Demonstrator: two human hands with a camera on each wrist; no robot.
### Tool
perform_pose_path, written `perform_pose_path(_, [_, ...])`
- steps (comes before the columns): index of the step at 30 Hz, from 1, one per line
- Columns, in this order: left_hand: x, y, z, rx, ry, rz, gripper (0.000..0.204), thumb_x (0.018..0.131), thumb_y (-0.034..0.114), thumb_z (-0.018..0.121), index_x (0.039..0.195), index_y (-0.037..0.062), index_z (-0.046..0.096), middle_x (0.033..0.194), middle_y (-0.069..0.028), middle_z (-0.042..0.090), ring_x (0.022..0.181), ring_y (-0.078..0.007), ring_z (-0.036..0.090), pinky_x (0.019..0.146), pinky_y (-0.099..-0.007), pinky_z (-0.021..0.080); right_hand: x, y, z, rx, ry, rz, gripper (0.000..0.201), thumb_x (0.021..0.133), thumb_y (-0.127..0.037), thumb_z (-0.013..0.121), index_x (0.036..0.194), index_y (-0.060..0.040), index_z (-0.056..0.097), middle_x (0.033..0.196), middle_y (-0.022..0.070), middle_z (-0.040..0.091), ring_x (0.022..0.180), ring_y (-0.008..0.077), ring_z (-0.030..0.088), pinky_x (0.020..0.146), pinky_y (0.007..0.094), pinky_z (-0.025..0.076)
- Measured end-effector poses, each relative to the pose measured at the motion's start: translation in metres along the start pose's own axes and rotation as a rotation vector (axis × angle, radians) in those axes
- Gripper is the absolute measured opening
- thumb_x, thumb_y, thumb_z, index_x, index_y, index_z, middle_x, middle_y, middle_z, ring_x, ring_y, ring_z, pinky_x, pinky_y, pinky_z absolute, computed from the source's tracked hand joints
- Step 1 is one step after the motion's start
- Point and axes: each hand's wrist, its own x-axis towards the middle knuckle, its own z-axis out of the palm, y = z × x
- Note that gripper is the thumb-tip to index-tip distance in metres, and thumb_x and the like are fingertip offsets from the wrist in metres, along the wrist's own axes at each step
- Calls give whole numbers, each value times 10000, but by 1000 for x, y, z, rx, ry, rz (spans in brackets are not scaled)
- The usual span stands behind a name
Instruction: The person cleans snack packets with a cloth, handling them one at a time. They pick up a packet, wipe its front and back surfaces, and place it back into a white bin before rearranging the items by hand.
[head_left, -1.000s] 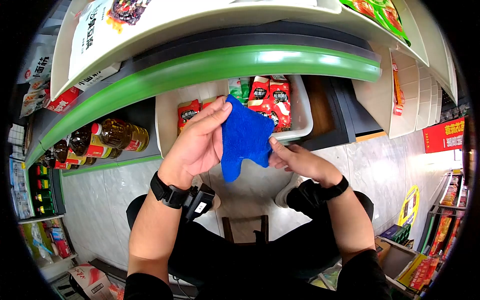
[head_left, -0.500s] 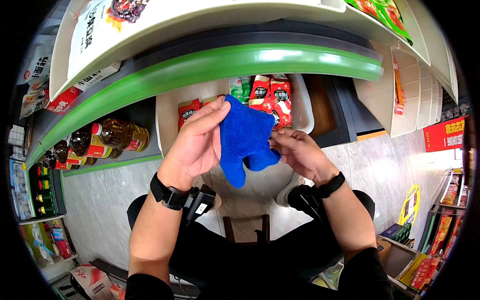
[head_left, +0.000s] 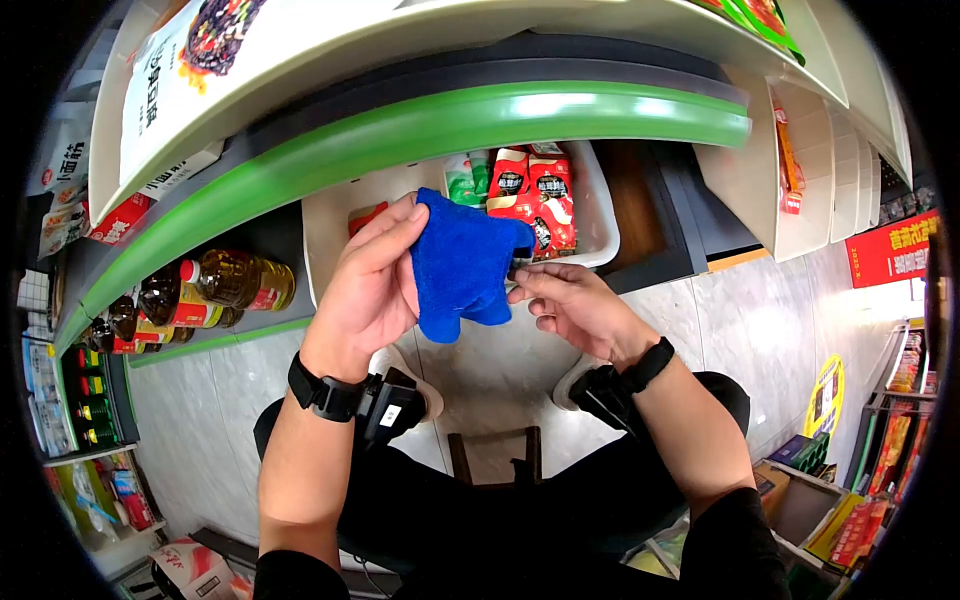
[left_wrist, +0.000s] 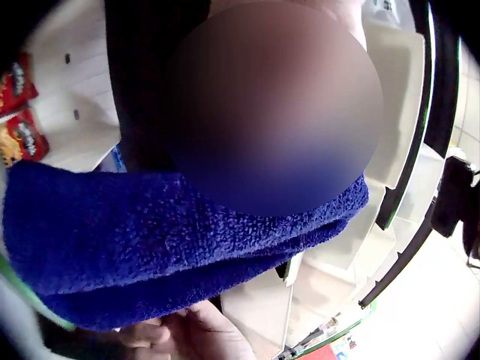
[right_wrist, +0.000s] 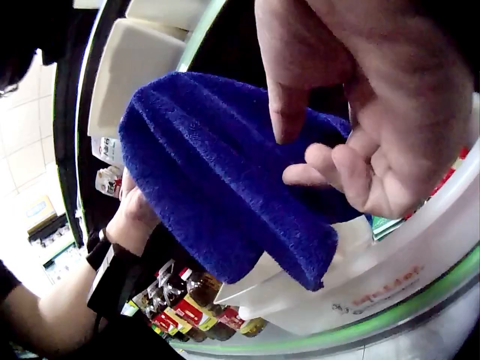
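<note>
A blue cloth hangs in folds in front of the person, with lobes drooping at its lower edge. The left hand grips its upper left side, thumb over the front. Bent fingers of the right hand are at the cloth's right edge; whether they pinch it is unclear. In the right wrist view, this hand is in front of the folded cloth, and the left hand is behind. A round blur hides the left hand's hold on the cloth in the left wrist view.
Behind the hands, a white bin holds red packets and green ones, under a green-edged shelf. Oil bottles lie at the left. Dark-clad legs and shoes are below.
Both hands and the cloth have moved a little to the left. The cloth's lower right flap has drawn in, and its lobes hang shorter. The right hand has turned slightly.
</note>
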Motion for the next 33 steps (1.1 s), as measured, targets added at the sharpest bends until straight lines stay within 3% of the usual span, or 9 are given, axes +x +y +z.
perform_pose_path(3, [-1, 1, -1, -20, -20, -3, 257, 1037, 186, 492, 1207, -4, 529, 1127, -125, 663, 1000, -203, 697, 864, -354, 599, -2, -4, 6, -97, 75, 50, 386, 935, -371, 692, 1210, -110, 623, 1074, -17, 669, 856, 47, 574, 753, 230, 485])
perform_pose_path(7, [0, -1, -1, -23, -51, -7, 261, 1037, 193, 495, 1197, -9, 536, 1122, -131, 665, 1013, -204, 694, 878, -357, 594, 2, 6, 14, 74, -19, 36, 385, 931, -320, 702, 1219, -82, 610, 1089, 0, 664, 958, 102, 623, 846, 255, 508])
perform_pose_path(10, [0, 0, 0, 13, -40, 19, 276, 1036, 204, 500, 1203, -11, 541, 1103, -126, 668, 991, -191, 694, 864, -333, 590, -1, -1, 10, 182, -72, -56, 325, 935, -249, 696, 1180, -52, 614, 1076, 24, 671, 935, 109, 635, 851, 268, 517])
perform_pose_path(14, [-2, 5, -3, 111, 88, 68, 307, 1031, 221, 523, 1230, -12, 535, 1076, -95, 671, 903, -155, 683, 784, -291, 575, -4, -16, -8, 220, 103, -282, 201, 927, -141, 664, 1100, -44, 634, 1030, 27, 676, 892, 108, 632, 846, 272, 514])
perform_pose_path(16, [-3, 11, -3, 250, 120, 88, 334, 1031, 223, 528, 1257, -23, 518, 1094, -93, 663, 940, -163, 671, 807, -304, 564, -23, -37, -6, 78, 209, -448, 161, 912, -133, 665, 1043, -41, 653, 962, 13, 680, 866, 95, 619, 832, 262, 489])
perform_pose_path(18, [-2, 6, 2, 330, 318, 194, 348, 1031, 171, 534, 1298, -48, 491, 1213, -90, 592, 1125, -156, 568, 969, -325, 469, -36, -51, -18, -18, 154, -518, 178, 935, -147, 651, 1079, -45, 632, 1049, 22, 679, 970, 107, 622, 924, 269, 456])
perform_pose_path(23, [1, 12, -16, 483, 215, 287, 321, 1023, 140, 544, 1297, -22, 503, 1228, -66, 577, 1145, -155, 539, 1030, -316, 406, -60, -74, -23, -130, 333, -642, 96, 946, -125, 663, 988, -42, 642, 917, -4, 667, 821, 52, 580, 749, 220, 454])
perform_pose_path(26, [0, 14, -5, 510, 236, 326, 131, 1022, 126, 550, 1117, 36, 555, 1022, -3, 596, 944, -86, 568, 866, -273, 479, -65, -78, -34, -239, 364, -623, 112, 967, -149, 655, 940, -46, 622, 841, -19, 639, 756, 38, 545, 686, 208, 442])
perform_pose_path(33, [4, 13, -8, 551, 308, 325, 100, 1002, 107, 584, 1081, 67, 537, 899, 16, 569, 744, -50, 528, 662, -219, 444, -55, -71, -40, -239, 359, -688, 165, 1028, -209, 560, 1019, -45, 568, 818, 25, 623, 731, 84, 573, 654, 248, 478])
